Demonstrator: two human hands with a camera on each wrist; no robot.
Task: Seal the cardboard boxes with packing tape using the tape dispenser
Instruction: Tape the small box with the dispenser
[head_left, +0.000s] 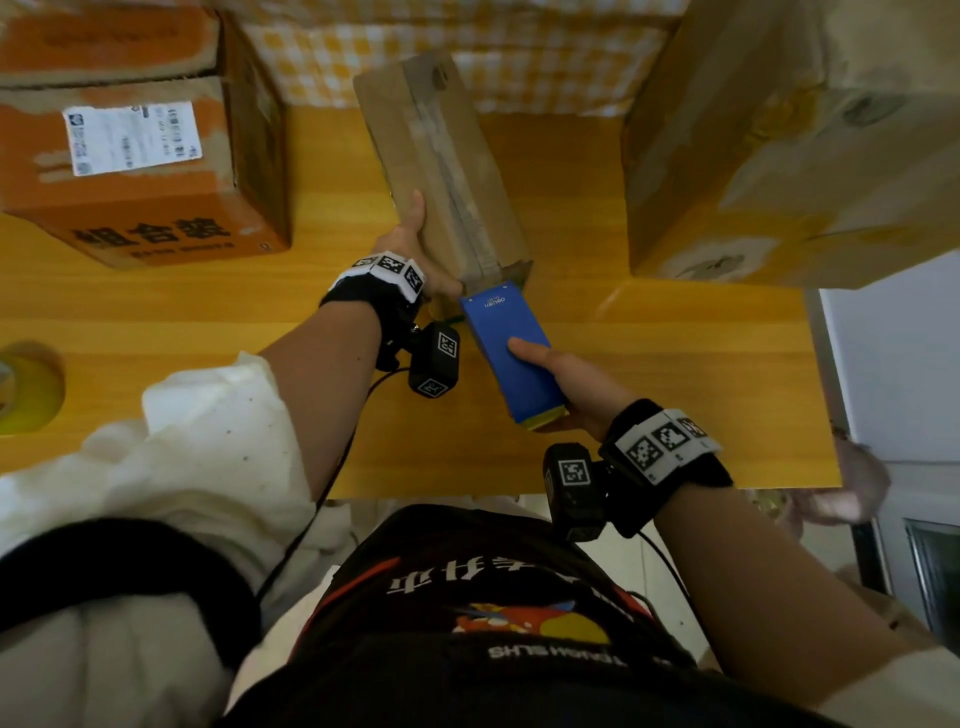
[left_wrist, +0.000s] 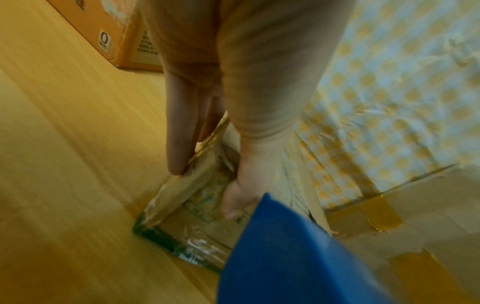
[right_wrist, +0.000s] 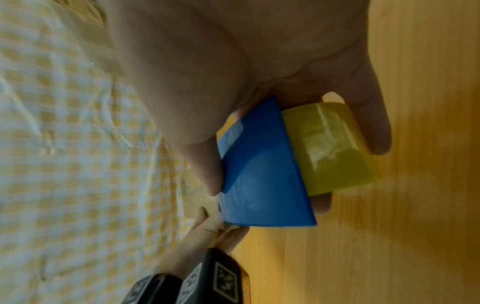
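Note:
A narrow brown cardboard box (head_left: 441, 166) lies lengthwise on the wooden table (head_left: 675, 364), with a strip of tape along its top seam. My left hand (head_left: 410, 244) grips its near left edge, thumb on top and fingers (left_wrist: 179, 144) down the side of the box (left_wrist: 197, 207). The blue tape dispenser (head_left: 511, 348) with a yellow tape roll (right_wrist: 332, 148) sits at the box's near end. My right hand (head_left: 561, 384) grips it, thumb on the blue cover (right_wrist: 259, 181). The blue dispenser (left_wrist: 298, 257) fills the lower right of the left wrist view.
An orange box (head_left: 130, 150) with a white label stands at the back left. A large taped box (head_left: 795, 140) stands at the back right. A yellow tape roll (head_left: 26, 389) lies at the table's left edge. A checked cloth (head_left: 467, 52) lies behind the table.

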